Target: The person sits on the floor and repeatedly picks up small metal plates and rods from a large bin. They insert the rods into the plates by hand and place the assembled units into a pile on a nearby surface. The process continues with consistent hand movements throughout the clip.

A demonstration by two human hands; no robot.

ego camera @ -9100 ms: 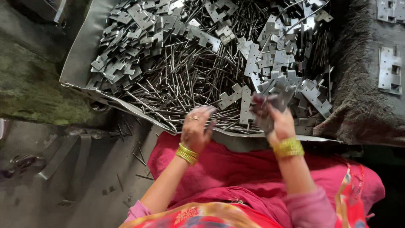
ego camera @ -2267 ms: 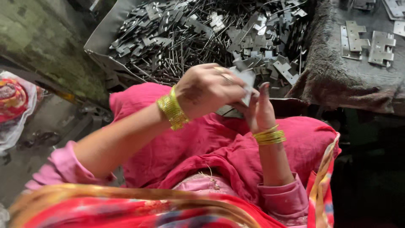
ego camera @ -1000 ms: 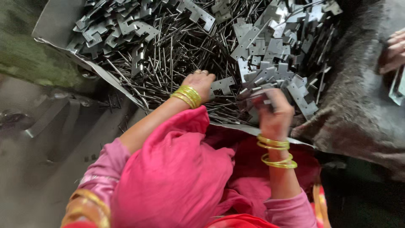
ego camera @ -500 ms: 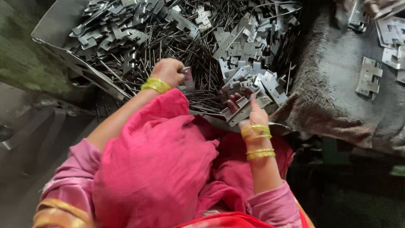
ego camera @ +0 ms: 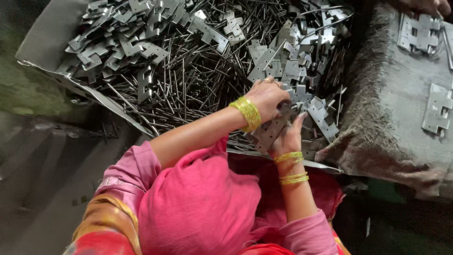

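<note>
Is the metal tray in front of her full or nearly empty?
Full. The tray is heaped with loose metal pins and flat hinge plates nearly edge to edge; only its left corner shows bare metal.

Soft, even daylight from above glints off the heap of metal pins (ego camera: 188, 80) in the tray. The left edge and bottom right corner sink into dark, blurry shadow.
</note>
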